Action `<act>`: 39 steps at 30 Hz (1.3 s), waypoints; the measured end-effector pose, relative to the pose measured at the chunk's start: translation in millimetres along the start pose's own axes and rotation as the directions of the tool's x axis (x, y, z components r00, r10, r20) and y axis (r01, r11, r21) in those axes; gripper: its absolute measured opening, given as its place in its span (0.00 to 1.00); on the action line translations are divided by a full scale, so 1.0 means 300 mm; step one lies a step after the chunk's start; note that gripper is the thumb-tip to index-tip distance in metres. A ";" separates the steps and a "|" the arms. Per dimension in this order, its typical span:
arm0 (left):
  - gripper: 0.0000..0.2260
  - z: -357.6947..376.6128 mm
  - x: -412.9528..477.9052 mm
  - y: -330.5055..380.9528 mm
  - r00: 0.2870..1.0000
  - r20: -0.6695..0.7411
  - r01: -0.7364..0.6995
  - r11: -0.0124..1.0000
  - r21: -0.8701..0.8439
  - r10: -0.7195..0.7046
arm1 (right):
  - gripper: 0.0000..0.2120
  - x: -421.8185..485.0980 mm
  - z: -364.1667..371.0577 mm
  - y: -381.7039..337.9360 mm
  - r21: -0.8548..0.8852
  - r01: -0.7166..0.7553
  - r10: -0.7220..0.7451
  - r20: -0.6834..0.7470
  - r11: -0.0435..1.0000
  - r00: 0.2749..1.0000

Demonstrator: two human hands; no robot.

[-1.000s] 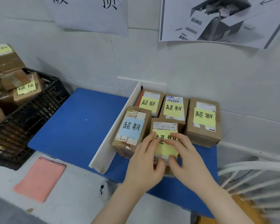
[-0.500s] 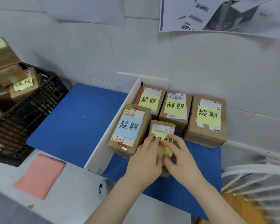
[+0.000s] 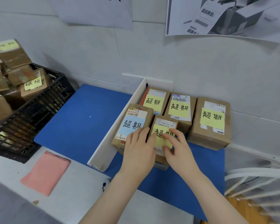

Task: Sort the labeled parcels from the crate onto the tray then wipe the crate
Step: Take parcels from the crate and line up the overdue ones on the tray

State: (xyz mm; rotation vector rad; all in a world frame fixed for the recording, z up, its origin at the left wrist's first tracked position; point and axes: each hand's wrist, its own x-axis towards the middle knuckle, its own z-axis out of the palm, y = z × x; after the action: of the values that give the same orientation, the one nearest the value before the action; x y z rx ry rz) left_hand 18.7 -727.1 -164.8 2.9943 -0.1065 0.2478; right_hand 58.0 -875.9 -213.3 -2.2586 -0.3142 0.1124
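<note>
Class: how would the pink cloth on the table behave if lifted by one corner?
Thin and flat, the pink cloth would probably droop limply. It looks light. As flat fabric, it likely won't roll.

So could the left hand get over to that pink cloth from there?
Probably yes. The pink cloth lies bare on the grey table, left of the left hand; only the near end of the low white divider stands between.
</note>
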 end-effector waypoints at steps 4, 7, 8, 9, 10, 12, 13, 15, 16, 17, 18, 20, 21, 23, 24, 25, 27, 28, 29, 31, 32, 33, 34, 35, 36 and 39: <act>0.20 -0.017 -0.060 0.005 1.000 0.011 -0.010 1.000 -0.028 0.010 | 0.19 -0.011 -0.023 -0.032 -0.047 0.003 -0.002 0.029 0.999 1.000; 0.19 -0.080 -0.089 -0.042 0.997 -0.066 0.042 0.999 -0.015 -0.042 | 0.20 -0.021 -0.048 -0.126 -0.151 0.012 -0.015 -0.022 0.988 1.000; 0.19 -0.107 -0.102 -0.071 0.993 -0.095 0.073 0.997 -0.011 -0.074 | 0.20 -0.019 -0.049 -0.182 -0.192 0.063 -0.075 -0.052 0.979 0.996; 0.19 -0.139 -0.118 -0.112 0.986 -0.126 0.112 0.994 -0.007 -0.112 | 0.20 -0.013 -0.041 -0.256 -0.234 0.143 -0.163 -0.069 0.962 0.984; 0.19 -0.164 -0.130 -0.148 0.977 -0.149 0.153 0.988 0.002 -0.151 | 0.20 -0.004 -0.033 -0.323 -0.268 0.222 -0.247 -0.066 0.938 0.967; 0.20 -0.212 -0.163 -0.240 0.952 -0.192 0.246 0.969 0.025 -0.237 | 0.20 0.015 0.014 -0.465 -0.351 0.368 -0.395 -0.007 0.861 0.919; 0.21 -0.235 -0.187 -0.296 0.936 -0.208 0.298 0.954 0.037 -0.284 | 0.21 0.021 0.052 -0.535 -0.393 0.425 -0.445 0.044 0.816 0.894; 0.22 -0.262 -0.246 -0.415 0.905 -0.208 0.390 0.919 0.053 -0.372 | 0.23 0.024 0.146 -0.661 -0.449 0.501 -0.495 0.141 0.740 0.857; 0.23 -0.273 -0.281 -0.476 0.894 -0.198 0.422 0.905 0.063 -0.403 | 0.23 0.020 0.200 -0.715 -0.463 0.520 -0.501 0.176 0.718 0.847; 0.24 -0.284 -0.319 -0.537 0.886 -0.191 0.442 0.894 0.074 -0.422 | 0.23 0.014 0.257 -0.762 -0.468 0.525 -0.491 0.205 0.710 0.847; 0.25 -0.297 -0.362 -0.601 0.880 -0.184 0.458 0.885 0.083 -0.438 | 0.23 0.008 0.317 -0.807 -0.475 0.525 -0.478 0.227 0.707 0.849; 0.23 -0.329 -0.454 -0.738 0.864 -0.190 0.490 0.866 0.104 -0.466 | 0.22 -0.004 0.439 -0.890 -0.481 0.526 -0.456 0.264 0.702 0.850; 0.20 -0.347 -0.503 -0.810 0.852 -0.197 0.510 0.854 0.106 -0.485 | 0.22 -0.012 0.501 -0.933 -0.465 0.528 -0.444 0.286 0.711 0.849; 0.19 -0.390 -0.598 -0.962 0.826 -0.184 0.554 0.827 0.095 -0.532 | 0.21 -0.022 0.620 -1.033 -0.429 0.537 -0.414 0.351 0.726 0.840; 0.19 -0.410 -0.639 -1.036 0.814 -0.177 0.574 0.813 0.099 -0.553 | 0.21 -0.018 0.673 -1.079 -0.416 0.545 -0.407 0.378 0.728 0.832; 0.20 -0.427 -0.672 -1.108 0.806 -0.176 0.588 0.800 0.119 -0.566 | 0.22 -0.010 0.723 -1.124 -0.405 0.549 -0.408 0.386 0.731 0.827; 0.20 -0.457 -0.716 -1.231 0.798 -0.180 0.601 0.783 0.162 -0.576 | 0.22 0.013 0.809 -1.206 -0.392 0.545 -0.401 0.393 0.741 0.828; 0.20 -0.473 -0.725 -1.280 0.795 -0.178 0.605 0.779 0.165 -0.579 | 0.22 0.025 0.847 -1.237 -0.383 0.541 -0.397 0.396 0.748 0.828; 0.20 -0.487 -0.727 -1.323 0.794 -0.177 0.607 0.778 0.162 -0.582 | 0.22 0.034 0.880 -1.264 -0.376 0.537 -0.386 0.407 0.755 0.828; 0.20 -0.500 -0.720 -1.387 0.796 -0.160 0.604 0.782 0.153 -0.584 | 0.22 0.048 0.925 -1.295 -0.373 0.518 -0.349 0.433 0.770 0.831; 0.20 -0.500 -0.712 -1.411 0.801 -0.148 0.598 0.788 0.148 -0.580 | 0.22 0.057 0.941 -1.301 -0.381 0.509 -0.334 0.439 0.772 0.834; 0.20 -0.497 -0.700 -1.433 0.811 -0.138 0.585 0.800 0.137 -0.569 | 0.22 0.069 0.954 -1.302 -0.389 0.501 -0.321 0.442 0.773 0.838; 0.19 -0.491 -0.687 -1.454 0.821 -0.134 0.570 0.813 0.120 -0.555 | 0.22 0.083 0.966 -1.301 -0.390 0.489 -0.306 0.444 0.780 0.842; 0.19 -0.484 -0.670 -1.472 0.827 -0.125 0.560 0.822 0.099 -0.548 | 0.22 0.097 0.975 -1.299 -0.388 0.476 -0.291 0.447 0.789 0.846; 0.19 -0.478 -0.650 -1.488 0.829 -0.113 0.557 0.827 0.084 -0.547 | 0.22 0.113 0.982 -1.298 -0.384 0.467 -0.281 0.449 0.796 0.848; 0.18 -0.465 -0.580 -1.527 0.833 -0.087 0.551 0.834 0.045 -0.546 | 0.21 0.175 0.993 -1.290 -0.374 0.466 -0.283 0.450 0.802 0.847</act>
State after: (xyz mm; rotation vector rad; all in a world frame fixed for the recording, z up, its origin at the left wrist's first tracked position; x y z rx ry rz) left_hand -137.3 -244.4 -116.7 2.9145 0.7770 0.2900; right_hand -19.1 -401.7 -111.3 -2.5892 -1.1097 0.2802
